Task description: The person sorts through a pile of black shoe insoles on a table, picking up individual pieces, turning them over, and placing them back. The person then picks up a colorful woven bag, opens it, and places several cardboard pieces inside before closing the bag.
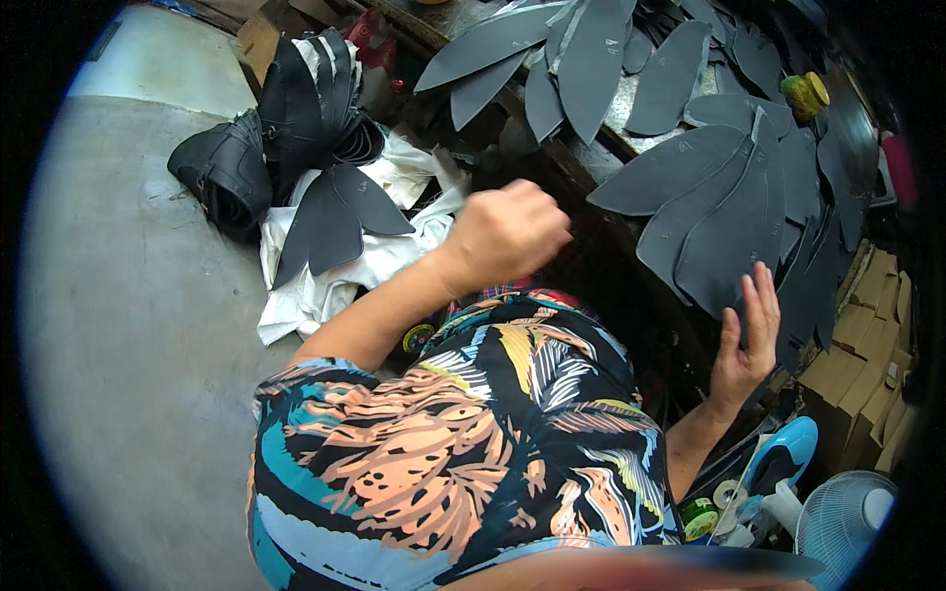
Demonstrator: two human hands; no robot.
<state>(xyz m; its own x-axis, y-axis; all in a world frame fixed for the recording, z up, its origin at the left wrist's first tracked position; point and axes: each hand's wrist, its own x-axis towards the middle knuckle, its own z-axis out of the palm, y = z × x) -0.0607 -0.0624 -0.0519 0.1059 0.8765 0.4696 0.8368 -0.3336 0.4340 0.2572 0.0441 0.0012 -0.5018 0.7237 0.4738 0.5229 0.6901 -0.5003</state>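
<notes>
My left hand point(510, 232) is raised above the gap between the white cloth and the workbench, its fingers curled closed. A blurred, pale, thin shape shows beside its knuckles; I cannot make out what it is. Upright and with fingers stretched, my right hand point(749, 340) is at the near edge of a fan of dark grey, leaf-shaped sheet pieces point(724, 241). These overlap one another and carry small pale marks. Two similar dark pieces point(330, 222) lie on the white cloth point(296, 313) to the left.
Rolled bundles of black pieces point(222, 177) sit beside the cloth. A yellow-green pot point(806, 97) stands on the bench among more grey pieces point(596, 64). Cardboard point(857, 369), tape rolls point(700, 517) and a small fan point(847, 522) crowd the lower right.
</notes>
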